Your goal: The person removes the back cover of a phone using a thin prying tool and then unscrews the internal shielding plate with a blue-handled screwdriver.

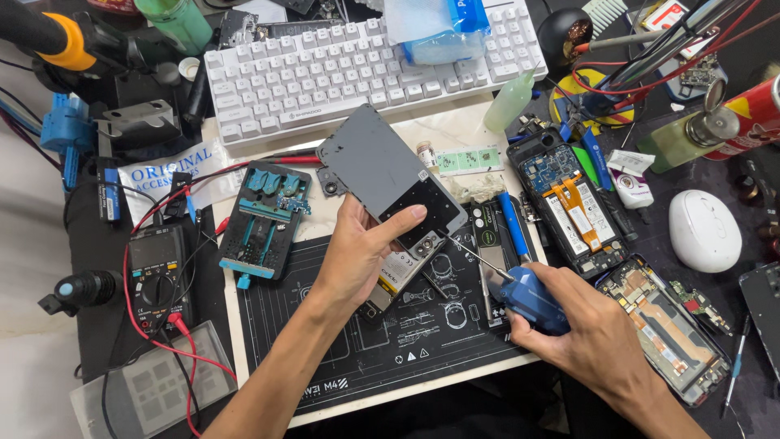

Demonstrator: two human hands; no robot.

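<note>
A blue screwdriver [530, 297] is gripped in the closed fingers of the right hand [581, 325], its tip at a phone [406, 264] on the black mat [357, 341]. The phone's grey back panel [390, 175] is pinched by the left hand [361, 248]. Opened phones [569, 203] and a keyboard [325, 73] crowd the surface.

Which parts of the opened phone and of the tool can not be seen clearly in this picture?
- Head view: the lower part of the opened phone is hidden by the left hand and the dark back panel.
- Head view: the blue screwdriver handle is mostly covered by the right hand.
- Head view: the screwdriver tip and the screw it meets are too small to tell.
</note>
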